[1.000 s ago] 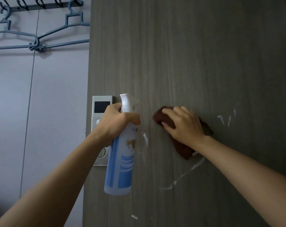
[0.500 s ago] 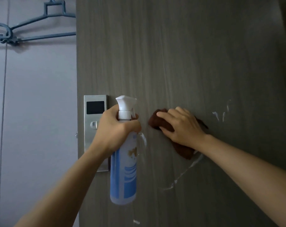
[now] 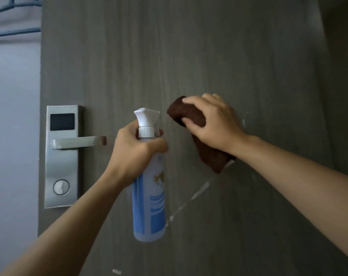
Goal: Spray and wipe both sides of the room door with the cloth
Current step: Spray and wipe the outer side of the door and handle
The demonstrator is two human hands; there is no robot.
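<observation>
The dark wood-grain door point(image 3: 209, 46) fills most of the view. My left hand point(image 3: 135, 150) grips a white and blue spray bottle point(image 3: 149, 206) by its neck, nozzle up, just in front of the door. My right hand point(image 3: 213, 124) holds a dark brown cloth point(image 3: 189, 114) against the door to the right of the bottle, fingers curled over its top. White foam streaks point(image 3: 197, 194) run down the door below the cloth.
A steel electronic lock plate point(image 3: 61, 176) with a lever handle point(image 3: 77, 142) sits at the door's left edge. Beyond that edge is a pale wall point(image 3: 11, 116), with blue hangers point(image 3: 13, 20) at the top left.
The view has shifted right, so the lock and lever show fully. My right hand has slid the cloth slightly up the door. The left hand with the bottle has moved away from the lock.
</observation>
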